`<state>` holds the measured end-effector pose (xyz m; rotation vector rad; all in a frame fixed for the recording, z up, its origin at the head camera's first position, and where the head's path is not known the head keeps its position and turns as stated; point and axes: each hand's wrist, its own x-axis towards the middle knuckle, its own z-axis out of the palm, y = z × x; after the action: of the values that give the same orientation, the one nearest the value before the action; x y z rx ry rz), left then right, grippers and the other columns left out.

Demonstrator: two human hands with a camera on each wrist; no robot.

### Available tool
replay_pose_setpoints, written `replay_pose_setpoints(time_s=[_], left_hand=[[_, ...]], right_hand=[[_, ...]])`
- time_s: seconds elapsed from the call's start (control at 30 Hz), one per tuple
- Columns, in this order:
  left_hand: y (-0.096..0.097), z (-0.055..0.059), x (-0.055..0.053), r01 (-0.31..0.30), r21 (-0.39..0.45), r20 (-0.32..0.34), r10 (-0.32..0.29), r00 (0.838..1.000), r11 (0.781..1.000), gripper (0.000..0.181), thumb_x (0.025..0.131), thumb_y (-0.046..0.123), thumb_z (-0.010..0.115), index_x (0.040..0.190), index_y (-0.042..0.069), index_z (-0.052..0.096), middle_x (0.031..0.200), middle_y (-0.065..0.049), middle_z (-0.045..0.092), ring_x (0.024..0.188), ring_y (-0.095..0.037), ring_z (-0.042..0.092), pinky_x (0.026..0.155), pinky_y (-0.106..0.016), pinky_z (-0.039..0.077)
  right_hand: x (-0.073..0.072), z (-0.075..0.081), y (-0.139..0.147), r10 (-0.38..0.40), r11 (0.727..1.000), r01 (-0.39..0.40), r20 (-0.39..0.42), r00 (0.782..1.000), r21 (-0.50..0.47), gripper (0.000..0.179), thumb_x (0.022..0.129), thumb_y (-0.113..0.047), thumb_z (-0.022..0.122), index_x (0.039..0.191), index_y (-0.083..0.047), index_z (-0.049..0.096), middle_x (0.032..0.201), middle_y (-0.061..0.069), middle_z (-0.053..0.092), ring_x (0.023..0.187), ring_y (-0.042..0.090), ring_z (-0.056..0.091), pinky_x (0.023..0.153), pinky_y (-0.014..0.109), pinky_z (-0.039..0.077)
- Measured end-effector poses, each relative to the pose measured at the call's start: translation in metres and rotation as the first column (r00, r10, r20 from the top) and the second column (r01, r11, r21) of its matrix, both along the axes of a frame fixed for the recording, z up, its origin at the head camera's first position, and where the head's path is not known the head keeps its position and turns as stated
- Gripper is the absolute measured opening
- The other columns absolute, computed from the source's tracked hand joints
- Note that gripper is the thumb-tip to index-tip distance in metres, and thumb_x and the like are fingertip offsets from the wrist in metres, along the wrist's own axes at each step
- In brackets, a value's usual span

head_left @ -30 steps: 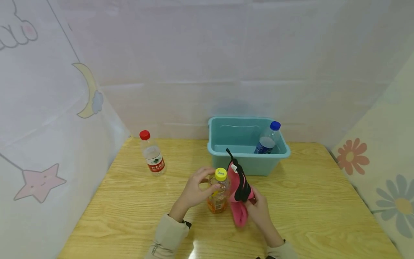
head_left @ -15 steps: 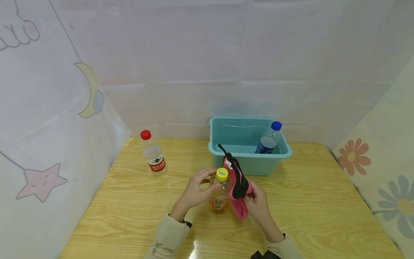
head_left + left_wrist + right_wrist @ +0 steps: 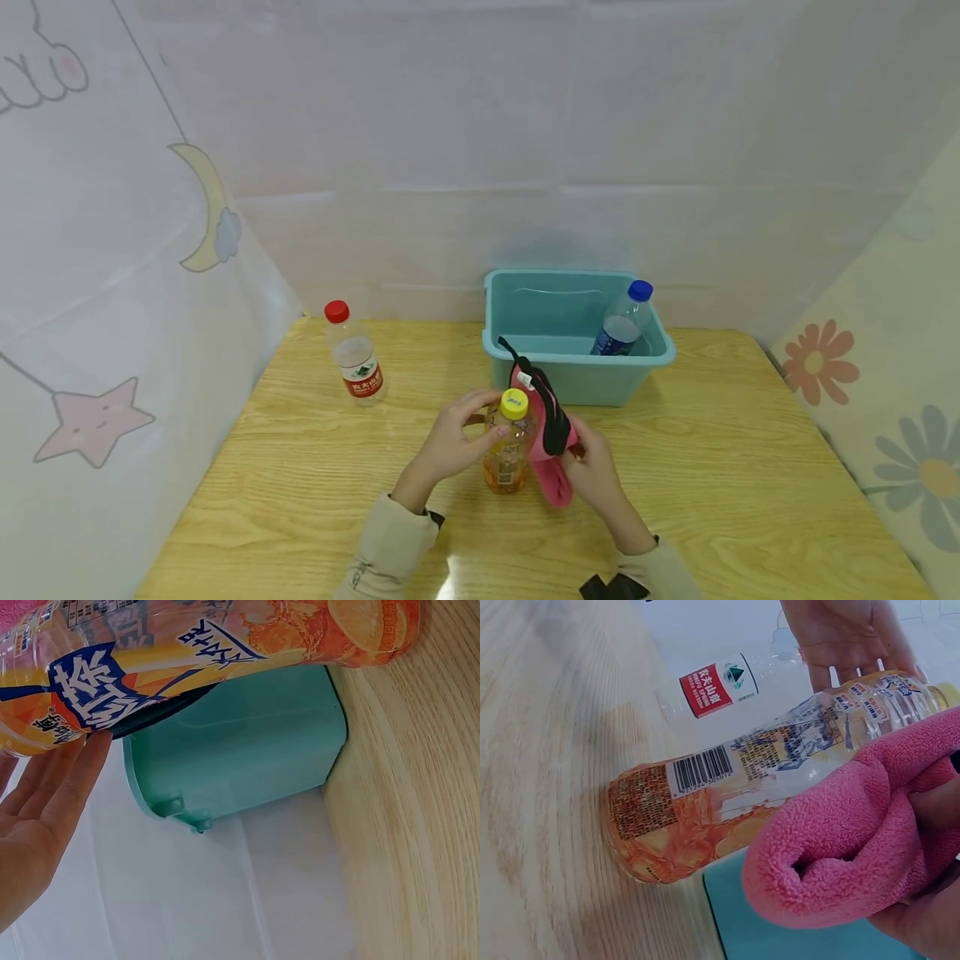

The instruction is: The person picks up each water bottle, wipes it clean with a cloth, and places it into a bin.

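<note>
A clear bottle (image 3: 506, 460) with a yellow cap and an orange fruit label stands upright on the table. My left hand (image 3: 459, 437) holds it near the top, thumb in front and fingers behind; its fingers (image 3: 79, 769) meet the label in the left wrist view. My right hand (image 3: 592, 471) grips a folded pink plush cloth (image 3: 551, 482) with black cord bundled along it and a small white tag. The cloth is right beside the bottle, overlapping its right side in the head view. In the right wrist view the rolled cloth (image 3: 832, 847) covers part of the bottle.
Behind the hands is a teal plastic bin (image 3: 570, 383), with a blue-capped bottle (image 3: 622, 325) leaning in its right end. A red-capped water bottle (image 3: 358, 367) stands at the left of the wooden table (image 3: 270, 500). White printed sheets (image 3: 420, 150) hang around the table.
My right hand has carried the pink cloth a little left, closer to the bottle, and its lower end has risen slightly. The left hand and the bottle have stayed nearly still.
</note>
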<state>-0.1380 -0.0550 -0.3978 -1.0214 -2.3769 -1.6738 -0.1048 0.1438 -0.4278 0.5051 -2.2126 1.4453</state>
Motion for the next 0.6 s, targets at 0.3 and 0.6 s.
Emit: replay_pose_setpoints(time_s=[0.3, 0.6], left_hand=[[0.000, -0.030, -0.015, -0.002, 0.005, 0.003, 0.002, 1.000, 1.000, 0.039, 0.085, 0.009, 0.063, 0.122, 0.001, 0.054, 0.120, -0.013, 0.055, 0.110, -0.026, 0.052, 0.084, -0.037, 0.050], [0.001, 0.004, 0.003, -0.008, 0.000, 0.003, 0.008, 1.000, 1.000, 0.036, 0.084, -0.001, 0.062, 0.117, -0.009, 0.053, 0.116, -0.022, 0.055, 0.106, -0.034, 0.053, 0.081, -0.043, 0.050]], right_hand=[[0.001, -0.006, -0.001, -0.029, 0.999, 0.028, 0.073, 0.997, 0.018, 0.039, 0.064, 0.028, 0.052, 0.098, 0.012, 0.060, 0.077, 0.010, 0.058, 0.056, 0.005, 0.040, 0.044, 0.021, 0.037], [0.002, -0.013, -0.002, -0.021, 1.000, 0.019, 0.105, 0.994, 0.019, 0.038, 0.063, 0.028, 0.052, 0.097, 0.012, 0.060, 0.076, 0.011, 0.059, 0.058, 0.004, 0.043, 0.045, 0.021, 0.039]])
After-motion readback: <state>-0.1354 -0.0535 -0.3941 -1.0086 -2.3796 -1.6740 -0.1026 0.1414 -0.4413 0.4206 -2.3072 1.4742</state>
